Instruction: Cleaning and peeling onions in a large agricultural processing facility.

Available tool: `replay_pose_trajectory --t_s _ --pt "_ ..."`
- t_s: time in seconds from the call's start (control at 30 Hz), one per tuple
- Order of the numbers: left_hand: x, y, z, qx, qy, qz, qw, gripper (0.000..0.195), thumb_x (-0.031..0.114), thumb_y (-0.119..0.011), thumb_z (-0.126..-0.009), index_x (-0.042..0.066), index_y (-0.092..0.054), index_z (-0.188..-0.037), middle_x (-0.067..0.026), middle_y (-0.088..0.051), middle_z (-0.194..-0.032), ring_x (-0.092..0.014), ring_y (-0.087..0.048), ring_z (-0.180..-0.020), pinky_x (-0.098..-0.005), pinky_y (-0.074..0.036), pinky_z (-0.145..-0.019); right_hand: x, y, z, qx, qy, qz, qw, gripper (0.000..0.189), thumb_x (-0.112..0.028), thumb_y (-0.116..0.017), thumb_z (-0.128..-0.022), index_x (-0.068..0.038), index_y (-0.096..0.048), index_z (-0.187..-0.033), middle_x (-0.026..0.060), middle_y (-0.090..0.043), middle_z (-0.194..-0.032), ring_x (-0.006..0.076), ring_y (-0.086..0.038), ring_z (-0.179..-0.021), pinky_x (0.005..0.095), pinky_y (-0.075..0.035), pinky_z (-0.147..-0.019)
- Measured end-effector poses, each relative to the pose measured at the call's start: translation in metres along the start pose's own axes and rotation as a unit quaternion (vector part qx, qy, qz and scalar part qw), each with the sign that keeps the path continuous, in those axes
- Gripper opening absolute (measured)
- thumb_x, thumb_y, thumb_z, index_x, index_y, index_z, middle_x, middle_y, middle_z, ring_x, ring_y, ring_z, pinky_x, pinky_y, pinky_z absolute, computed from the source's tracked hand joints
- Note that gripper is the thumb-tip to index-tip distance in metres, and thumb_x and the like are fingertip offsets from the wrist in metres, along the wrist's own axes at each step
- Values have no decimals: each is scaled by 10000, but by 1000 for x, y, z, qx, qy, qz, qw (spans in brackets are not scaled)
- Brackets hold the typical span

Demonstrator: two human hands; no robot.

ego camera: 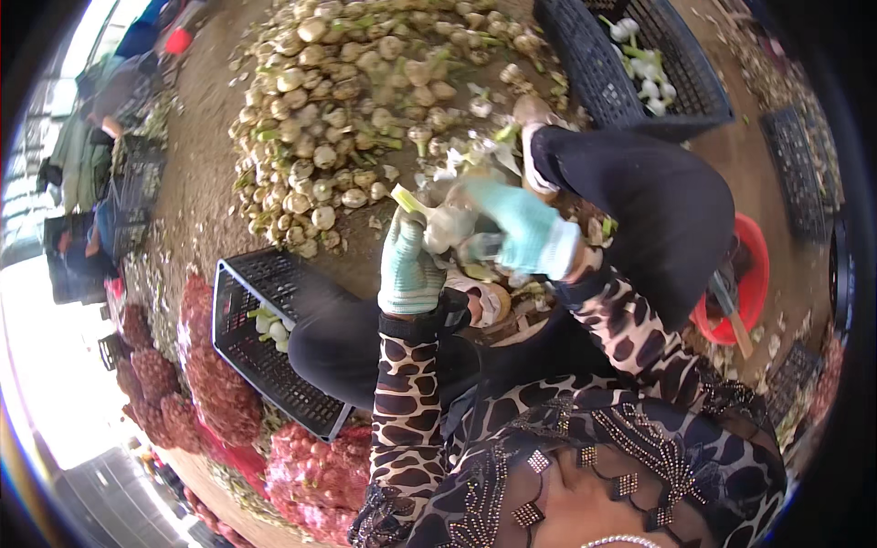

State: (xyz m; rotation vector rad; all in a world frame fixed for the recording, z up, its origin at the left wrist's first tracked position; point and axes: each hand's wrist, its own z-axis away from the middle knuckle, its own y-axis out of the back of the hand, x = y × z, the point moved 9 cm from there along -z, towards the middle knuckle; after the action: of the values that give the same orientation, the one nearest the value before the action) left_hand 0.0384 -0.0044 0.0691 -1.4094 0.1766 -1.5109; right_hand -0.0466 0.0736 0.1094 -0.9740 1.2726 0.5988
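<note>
My left hand [411, 264], in a pale green knitted glove, holds a white garlic bulb [449, 226] whose cut green stem [409, 199] points up and left. My right hand [519, 222], gloved alike, is blurred just right of the bulb. Whether it grips anything is unclear. Loose white garlic skins [479, 159] lie on the ground beyond both hands. A large heap of unpeeled garlic bulbs [322, 130] spreads over the floor in front of me.
A dark plastic crate [284, 390] with some white garlic stands at my left; another crate [603, 82] is at the far right. Beside my right knee sits a red basin [757, 274] with a wooden-handled tool [736, 322]. Red mesh sacks [318, 479] lie at left. Other people [127, 89] work farther off.
</note>
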Motion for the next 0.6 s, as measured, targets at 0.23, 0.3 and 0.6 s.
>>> replay_pose_trajectory --t_s 0.23,0.3,0.6 --pt "-8 4 -10 30 -10 -122 992 211 220 -504 -829 33 -504 -929 -125 -545 -1001 -199 -556 -849 -288 -484 -681 5 11 20 27 77 424 902 190 -88 -548 -628 -30 -546 -809 153 -550 -767 330 -539 -729 390 -433 -633" --pt "-6 6 -10 48 -21 -118 992 239 268 -508 -822 47 -524 -911 -125 -547 -1005 -198 -567 -814 -290 -492 -643 13 15 19 28 95 402 910 173 -86 -542 -626 -34 -556 -790 158 -556 -752 333 -541 -726 394 -432 -640" --pt "1 -12 -7 185 10 98 978 419 468 -498 -767 70 -524 -897 -115 -587 -840 -229 -579 -727 -329 -491 -645 71 17 25 -186 -202 512 814 304 -139 -607 -585 -121 -609 -889 152 -591 -774 327 -565 -737 384 -445 -666"
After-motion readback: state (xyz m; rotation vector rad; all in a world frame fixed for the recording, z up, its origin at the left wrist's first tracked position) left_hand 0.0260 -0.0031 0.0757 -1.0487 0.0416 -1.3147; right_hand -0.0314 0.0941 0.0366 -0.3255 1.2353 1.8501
